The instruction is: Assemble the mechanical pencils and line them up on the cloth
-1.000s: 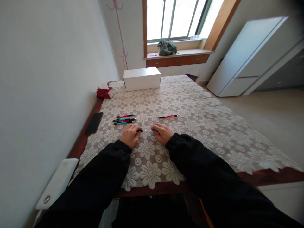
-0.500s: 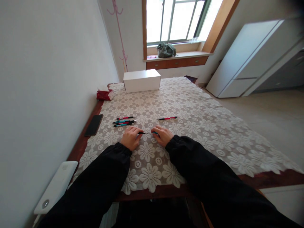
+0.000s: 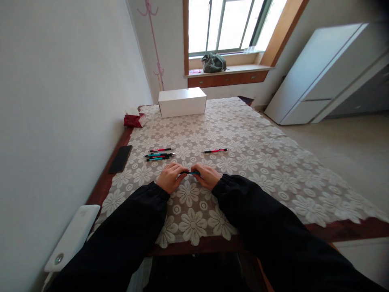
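Observation:
Between my two hands lies a blue and black pen (image 3: 193,172), held just over the lace tablecloth (image 3: 188,193). My left hand (image 3: 172,177) pinches its black end, and my right hand (image 3: 206,175) grips the blue end. Fingers cover both ends of the pen. Beyond my left hand several blue, red and black pens (image 3: 159,156) lie in a small group, side by side. A single red and black pen (image 3: 216,151) rests apart, past my right hand.
A black phone (image 3: 120,159) lies at the left table edge, with a red packet (image 3: 135,120) behind it. At the far end stands a white box (image 3: 182,102). A white power strip (image 3: 73,237) is at the near left, by the wall.
My hands have come closer together. The black part and the blue part, apart with a thin piece showing between them before, now meet as one pen.

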Demonstrator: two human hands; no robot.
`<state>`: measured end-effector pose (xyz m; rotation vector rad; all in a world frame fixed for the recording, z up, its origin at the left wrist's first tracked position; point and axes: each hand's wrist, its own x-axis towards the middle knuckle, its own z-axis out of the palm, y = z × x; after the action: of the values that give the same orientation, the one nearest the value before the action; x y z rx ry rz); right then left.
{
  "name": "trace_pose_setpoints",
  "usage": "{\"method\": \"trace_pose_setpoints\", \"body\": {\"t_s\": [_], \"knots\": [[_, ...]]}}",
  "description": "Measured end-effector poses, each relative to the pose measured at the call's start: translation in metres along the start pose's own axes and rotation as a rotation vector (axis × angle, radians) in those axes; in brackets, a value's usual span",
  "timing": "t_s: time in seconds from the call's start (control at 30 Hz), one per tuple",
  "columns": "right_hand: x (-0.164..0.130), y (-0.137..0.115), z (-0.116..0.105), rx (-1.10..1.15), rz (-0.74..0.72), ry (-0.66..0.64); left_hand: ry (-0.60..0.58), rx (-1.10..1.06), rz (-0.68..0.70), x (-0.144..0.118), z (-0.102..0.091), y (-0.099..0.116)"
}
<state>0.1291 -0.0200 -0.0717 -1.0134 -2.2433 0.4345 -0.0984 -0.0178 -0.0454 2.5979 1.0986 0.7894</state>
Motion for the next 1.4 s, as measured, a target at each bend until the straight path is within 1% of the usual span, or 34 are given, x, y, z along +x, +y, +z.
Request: {"method": "trace_pose_setpoints", "body": {"t_s": [0.23,0.33,0.5,0.63,0.83,0.97,1.13,1.27,1.4], "knots": [[0.0,-0.001,-0.004,-0.045,-0.028,-0.028,0.026,-0.097,-0.008,-0.001,0.0,-0.001],[0.001,-0.002,-0.005,-0.046,-0.003,-0.048,0.065,-0.124,-0.018,-0.001,0.001,-0.002],[0.002,-0.004,-0.006,-0.121,0.047,-0.078,0.089,-0.159,0.036,-0.002,0.003,-0.004],[0.002,-0.005,-0.006,-0.132,0.062,-0.072,0.118,-0.204,0.01,-0.003,0.007,-0.006],[0.002,-0.004,-0.007,-0.164,0.073,-0.109,0.105,-0.242,-0.021,-0.005,0.009,-0.007],[0.001,-0.005,-0.008,-0.166,0.059,-0.088,0.113,-0.254,-0.034,-0.005,0.009,-0.006],[-0.001,-0.005,-0.008,-0.235,0.06,-0.07,0.131,-0.273,-0.039,-0.004,0.01,-0.007],[-0.001,-0.005,-0.008,-0.262,0.045,-0.112,0.129,-0.275,-0.04,-0.004,0.01,-0.005],[-0.001,-0.006,-0.01,-0.262,0.062,-0.12,0.13,-0.275,-0.039,-0.004,0.009,-0.003]]}}
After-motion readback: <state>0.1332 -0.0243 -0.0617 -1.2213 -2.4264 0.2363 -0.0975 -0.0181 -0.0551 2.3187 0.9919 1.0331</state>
